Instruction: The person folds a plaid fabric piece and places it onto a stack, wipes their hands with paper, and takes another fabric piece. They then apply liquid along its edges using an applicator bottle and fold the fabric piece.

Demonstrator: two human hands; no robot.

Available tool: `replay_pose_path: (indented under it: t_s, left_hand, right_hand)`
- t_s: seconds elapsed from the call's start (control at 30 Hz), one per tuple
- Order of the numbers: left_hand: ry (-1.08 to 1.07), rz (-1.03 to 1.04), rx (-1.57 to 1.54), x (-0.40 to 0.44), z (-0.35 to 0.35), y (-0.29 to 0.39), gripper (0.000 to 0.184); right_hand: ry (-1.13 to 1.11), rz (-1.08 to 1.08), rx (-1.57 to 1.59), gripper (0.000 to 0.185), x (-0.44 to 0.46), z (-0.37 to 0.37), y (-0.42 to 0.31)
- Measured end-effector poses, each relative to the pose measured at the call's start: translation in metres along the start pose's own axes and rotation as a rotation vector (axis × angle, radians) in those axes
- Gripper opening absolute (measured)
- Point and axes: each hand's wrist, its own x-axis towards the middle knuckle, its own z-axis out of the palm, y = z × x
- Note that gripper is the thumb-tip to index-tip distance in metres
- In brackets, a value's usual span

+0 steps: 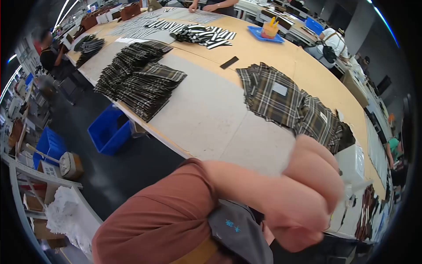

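My left arm, in a reddish-brown sleeve (158, 211), stretches across my body to the right. At its end my left hand (299, 233) looks curled, but motion smears its fingers and I see nothing held. Above it is a blurred, rounded patch of bare skin, probably part of my right hand or arm (314, 169); its fingers do not show. Just beyond lie stacked dark plaid fabric pieces (274, 97), with a small white label (279, 88) on top. A white plastic container (351, 163) stands right of the blurred skin. A dark grey apron (237, 229) shows below my arm.
On the long table (211, 123) are fanned plaid pieces (136, 79), striped fabric (202, 35), a dark strip (229, 62) and a blue tray (266, 35). Blue bins (110, 130) stand on the floor at left. Another person's hands (211, 7) are at the far edge.
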Motion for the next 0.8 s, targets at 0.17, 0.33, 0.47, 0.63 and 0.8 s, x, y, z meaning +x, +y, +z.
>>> replay_pose_path:
  t_s: [0.17,0.33,0.47,0.63,0.8]
  left_hand:
    - [-0.527,0.332,0.049,-0.002,0.024,0.000,0.020]
    - [-1.259,0.888,0.023,0.047,-0.024,0.010,0.023]
    - [-1.336,1.058,-0.015,0.061,-0.042,0.032,0.020]
    - [-1.421,1.300,-0.069,0.073,-0.015,0.026,0.024]
    - [-1.346,1.364,-0.002,0.079,0.003,0.010,0.031]
  right_hand:
    - [0.012,-0.030,0.026,0.015,0.001,-0.005,-0.004]
    - [0.020,0.003,0.054,0.013,0.008,-0.015,-0.013]
    - [0.083,0.014,0.120,0.009,0.014,-0.025,-0.026]
    - [0.033,0.050,0.087,0.008,0.017,-0.026,-0.026]
    - [0.003,0.045,0.049,0.010,0.015,-0.025,-0.015]
